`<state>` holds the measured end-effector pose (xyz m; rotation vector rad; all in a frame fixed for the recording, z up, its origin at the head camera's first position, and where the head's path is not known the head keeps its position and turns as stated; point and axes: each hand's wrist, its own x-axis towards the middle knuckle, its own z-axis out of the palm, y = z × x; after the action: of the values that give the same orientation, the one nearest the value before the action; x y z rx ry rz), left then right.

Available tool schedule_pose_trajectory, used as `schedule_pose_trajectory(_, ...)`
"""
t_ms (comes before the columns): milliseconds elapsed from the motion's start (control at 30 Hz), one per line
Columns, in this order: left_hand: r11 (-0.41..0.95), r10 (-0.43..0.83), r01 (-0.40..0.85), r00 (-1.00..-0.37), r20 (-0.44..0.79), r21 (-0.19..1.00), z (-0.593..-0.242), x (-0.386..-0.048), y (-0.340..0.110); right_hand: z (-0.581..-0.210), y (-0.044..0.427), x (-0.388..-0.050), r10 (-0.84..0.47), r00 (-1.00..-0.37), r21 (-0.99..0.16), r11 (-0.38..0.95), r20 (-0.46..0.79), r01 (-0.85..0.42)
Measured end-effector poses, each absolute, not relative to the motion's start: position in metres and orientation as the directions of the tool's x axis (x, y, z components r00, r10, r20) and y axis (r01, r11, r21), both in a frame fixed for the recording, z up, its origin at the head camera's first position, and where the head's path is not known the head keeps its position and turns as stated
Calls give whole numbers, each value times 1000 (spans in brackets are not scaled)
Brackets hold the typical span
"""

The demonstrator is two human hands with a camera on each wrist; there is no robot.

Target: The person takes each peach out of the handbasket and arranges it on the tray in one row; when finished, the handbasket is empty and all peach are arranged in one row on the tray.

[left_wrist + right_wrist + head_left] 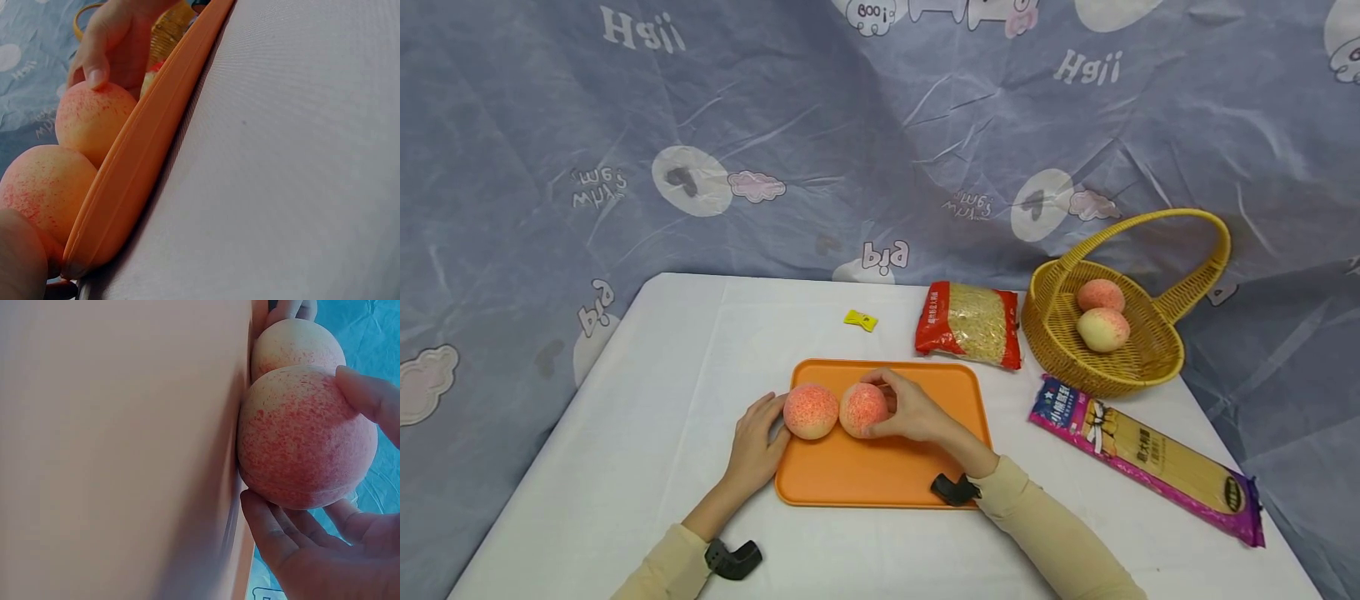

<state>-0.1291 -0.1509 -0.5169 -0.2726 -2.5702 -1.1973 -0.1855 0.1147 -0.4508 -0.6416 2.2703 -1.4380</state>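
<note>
Two peaches stand side by side, touching, on an orange tray (880, 475). The right hand (913, 412) holds the right peach (861, 410) from its right side, thumb near and fingers behind. In the right wrist view, thumb and fingertips (262, 519) bear on this peach (306, 437). At the tray's left edge, the left hand (757, 446) rests against the left peach (810, 411), its fingers loosely bent beside it. Part of that hand (19, 256) shows at the lower left of the left wrist view, partly covering its peach (47, 187).
A small yellow wrapped candy (861, 320) lies behind the tray. Right of it is a red-edged bag of grain-like food (970, 323). A yellow handled basket (1052, 354) with two peaches (1102, 329) stands at the back right, beyond a long purple noodle pack (1142, 458).
</note>
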Motion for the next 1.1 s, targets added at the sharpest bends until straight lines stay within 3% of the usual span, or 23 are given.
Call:
schedule_pose_trajectory(400,632,43,273,-947,319,725,-514,-127,-151,-444,118,-185,-580,-809,-913,377,-101,-156)
schedule_pose_trajectory(733,624,57,296,-940,335,723,-514,-127,-150,-414,173,-174,-498,-866,-902,350,50,-253)
schedule_pose_trajectory(867,621,60,289,-944,323,729,-513,-128,-150,-401,213,-170,-384,-914,-875,389,130,-288)
schedule_pose_trajectory(1100,629,58,297,-939,338,718,-514,-128,-151,-382,294,-180,-18,-965,-776,591,261,-221)
